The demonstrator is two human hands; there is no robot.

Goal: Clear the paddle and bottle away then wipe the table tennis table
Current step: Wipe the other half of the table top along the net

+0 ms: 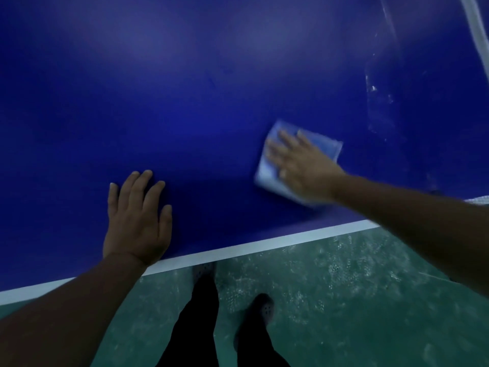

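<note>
The blue table tennis table point(185, 102) fills the upper part of the head view, with a white line point(238, 250) along its near edge. My right hand point(299, 162) presses flat, fingers straight, on a folded light-blue cloth point(267, 173) lying on the table; the hand and cloth are blurred. My left hand point(137, 218) rests flat on the table near the edge, fingers straight, holding nothing. Neither a paddle nor a bottle is in view.
Pale streaks point(381, 102) mark the table surface at the right. A white net edge point(476, 35) runs down the top right corner. Below the table edge lie the green floor point(344, 300) and my dark trouser legs and shoes point(264, 311).
</note>
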